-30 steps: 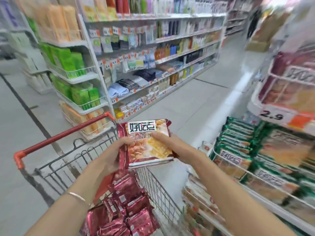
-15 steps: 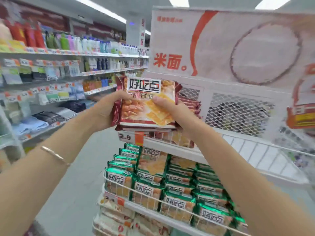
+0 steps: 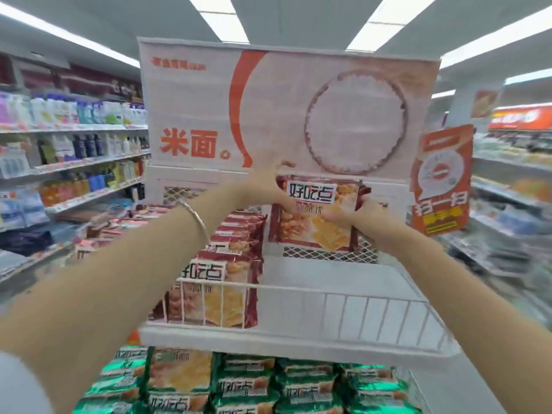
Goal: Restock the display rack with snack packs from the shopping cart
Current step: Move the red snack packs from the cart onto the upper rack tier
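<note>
One red snack pack (image 3: 316,218) is held upright by two hands against the mesh back wall (image 3: 328,254) of the display rack's top shelf (image 3: 328,294). The left hand (image 3: 265,186) grips the pack's upper left corner; its fingers (image 3: 285,166) curl over the top edge and the thumb presses on the front face beside the printed label, so the hand is clamped on the pack. The right hand (image 3: 363,218) closes on the pack's right edge, thumb across the front and the other fingers hidden behind the wrapper. The pack sits between the two hands, its front facing the camera and its bottom edge above the shelf floor; whether it touches the mesh cannot be told.

Left of the held pack, on the same shelf, one row of matching red packs (image 3: 221,282) stands front to back behind the white wire rail (image 3: 343,289); about six can be made out, the rear ones blurred. The shelf floor right of that row is bare. Below it, a lower shelf holds green packs (image 3: 304,383) in roughly four columns, too crowded to count. One bracelet (image 3: 197,221) circles the left wrist. One large sign (image 3: 286,112) stands above the held pack, and one orange hanging tag (image 3: 442,180) lies to its right.
</note>
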`<control>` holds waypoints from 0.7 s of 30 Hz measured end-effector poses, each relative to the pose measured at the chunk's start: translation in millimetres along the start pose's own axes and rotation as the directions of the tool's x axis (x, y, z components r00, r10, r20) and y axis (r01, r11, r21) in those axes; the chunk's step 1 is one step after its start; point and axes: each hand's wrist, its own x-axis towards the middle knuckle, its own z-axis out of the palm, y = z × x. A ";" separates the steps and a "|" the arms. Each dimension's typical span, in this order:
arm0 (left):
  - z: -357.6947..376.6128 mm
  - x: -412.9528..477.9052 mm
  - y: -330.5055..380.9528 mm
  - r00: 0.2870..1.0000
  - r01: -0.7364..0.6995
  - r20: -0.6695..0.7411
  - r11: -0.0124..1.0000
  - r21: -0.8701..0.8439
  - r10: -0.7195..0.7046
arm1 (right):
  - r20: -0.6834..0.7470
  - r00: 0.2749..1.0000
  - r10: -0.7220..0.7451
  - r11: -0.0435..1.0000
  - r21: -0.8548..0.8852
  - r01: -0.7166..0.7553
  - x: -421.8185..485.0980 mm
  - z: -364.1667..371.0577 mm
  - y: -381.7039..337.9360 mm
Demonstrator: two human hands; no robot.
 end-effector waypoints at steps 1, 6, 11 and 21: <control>7.6 14.3 -9.1 1.000 -0.010 0.030 0.996 0.087 0.007 | -0.003 1.000 0.018 0.999 -0.049 -0.018 4.4 -2.5 10.6; 29.6 50.8 -52.6 0.985 -0.055 0.168 0.847 0.529 -0.041 | 0.148 0.964 0.221 0.954 -0.237 -0.182 34.7 13.8 67.2; 21.7 51.3 -63.1 0.966 -0.142 0.252 0.718 0.682 -0.048 | 0.236 0.843 0.483 0.846 -0.375 -0.379 62.8 10.9 90.7; 5.9 58.5 -86.2 0.953 -0.125 0.298 0.819 0.561 -0.058 | 0.353 0.736 0.577 0.809 -0.370 -0.457 80.9 -11.1 96.4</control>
